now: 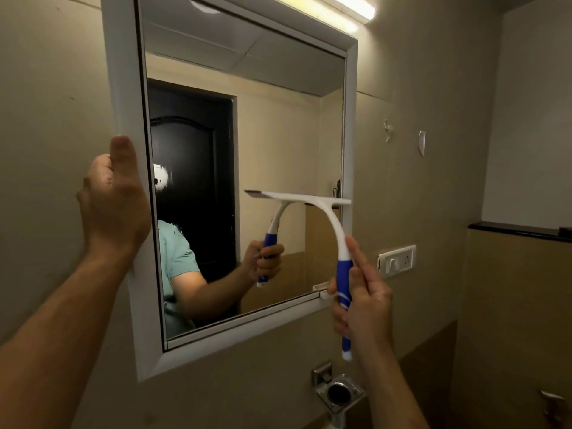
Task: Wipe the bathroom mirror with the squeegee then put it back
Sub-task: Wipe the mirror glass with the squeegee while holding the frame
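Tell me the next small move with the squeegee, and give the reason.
Probably draw the squeegee straight down the glass. Its blade lies level against the mirror at mid-height by the right frame, the right hand grips the blue handle, and the left hand rests on the left frame; the glass below looks unwiped.

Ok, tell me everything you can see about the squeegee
The squeegee has a wide white blade head and a curved white neck running down into a blue grip with a white tip; it looks like plastic. The head lies level against the mirror on its right side, its right end over the white frame. The right hand grips the blue handle, forefinger stretched up the neck. Its reflection shows in the glass.
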`<action>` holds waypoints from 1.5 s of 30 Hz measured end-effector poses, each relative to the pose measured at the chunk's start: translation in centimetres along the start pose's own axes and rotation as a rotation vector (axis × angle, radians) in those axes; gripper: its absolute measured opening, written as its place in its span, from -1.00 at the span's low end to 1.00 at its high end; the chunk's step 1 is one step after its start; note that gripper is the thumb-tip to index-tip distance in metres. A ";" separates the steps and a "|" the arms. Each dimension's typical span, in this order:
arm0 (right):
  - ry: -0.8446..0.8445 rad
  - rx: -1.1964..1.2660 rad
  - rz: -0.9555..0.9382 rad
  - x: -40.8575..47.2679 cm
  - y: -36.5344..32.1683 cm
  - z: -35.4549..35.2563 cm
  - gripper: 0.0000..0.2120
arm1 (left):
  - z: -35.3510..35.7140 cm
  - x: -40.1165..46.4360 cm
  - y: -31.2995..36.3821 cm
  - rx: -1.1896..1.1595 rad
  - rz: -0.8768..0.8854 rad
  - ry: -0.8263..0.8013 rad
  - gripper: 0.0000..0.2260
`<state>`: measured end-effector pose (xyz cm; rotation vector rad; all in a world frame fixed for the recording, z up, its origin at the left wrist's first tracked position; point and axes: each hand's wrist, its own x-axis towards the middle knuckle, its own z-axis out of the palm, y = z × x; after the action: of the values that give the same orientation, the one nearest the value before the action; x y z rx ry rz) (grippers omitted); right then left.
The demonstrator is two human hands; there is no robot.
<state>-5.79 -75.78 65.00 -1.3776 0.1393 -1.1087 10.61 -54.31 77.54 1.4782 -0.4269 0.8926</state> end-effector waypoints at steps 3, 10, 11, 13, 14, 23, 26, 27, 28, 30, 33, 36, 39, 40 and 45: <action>-0.022 -0.007 -0.011 0.8 0.0 0.2 -0.62 | 0.0 0.0 -0.2 0.006 0.003 -0.001 -0.46; 0.001 -0.052 0.104 -3.0 3.4 -1.3 -0.60 | 0.1 -0.1 0.0 0.013 -0.056 -0.012 -0.60; 0.004 -0.054 0.108 -3.4 3.4 -1.4 -0.60 | 0.2 -0.1 -0.1 0.011 -0.053 -0.010 -0.60; 0.007 -0.056 0.076 -3.6 2.7 -1.4 -0.60 | 0.1 -0.2 0.0 0.013 -0.042 -0.002 -0.58; 0.007 -0.049 0.047 -3.4 2.3 -1.1 -0.60 | 0.1 -0.2 0.1 0.016 -0.037 0.003 -0.58; 0.022 -0.072 0.038 -4.1 4.0 0.8 -0.60 | 0.1 -0.2 0.2 0.004 -0.058 -0.007 -0.60; -0.034 -0.012 0.091 -7.3 5.3 1.6 -0.62 | 0.0 -0.3 0.4 -0.006 -0.078 -0.014 -0.63; -0.065 0.019 0.081 -7.9 5.1 2.1 -0.62 | 0.0 -0.4 0.5 -0.023 -0.085 -0.016 -0.64; -0.092 0.047 0.058 -8.2 4.9 2.8 -0.59 | 0.0 -0.5 0.5 -0.045 -0.093 -0.018 -0.61; -0.120 0.068 -0.010 -7.7 4.0 4.3 -0.55 | -0.1 -0.7 0.6 -0.052 -0.099 -0.006 -0.48; -0.116 0.076 -0.090 -6.0 2.9 6.5 -0.54 | -0.1 -0.8 1.0 -0.042 -0.098 0.001 -0.45; -0.113 0.087 -0.128 -5.8 3.0 8.2 -0.55 | 0.0 -0.8 1.0 -0.056 -0.097 0.005 -0.48; -0.120 0.034 -0.150 -6.9 4.4 8.2 -0.53 | 0.1 -0.8 0.9 -0.052 -0.090 -0.001 -0.50; -0.126 0.019 -0.143 -7.3 5.0 7.9 -0.52 | 0.1 -0.8 0.9 -0.055 -0.091 -0.006 -0.50; -0.145 -0.032 -0.121 -9.0 5.6 6.7 -0.55 | -0.1 -1.0 1.3 -0.059 -0.080 -0.024 -0.53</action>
<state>-3.08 -65.98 57.59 -1.5063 -0.0320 -1.1055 9.00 -54.63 77.60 1.4433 -0.4058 0.7935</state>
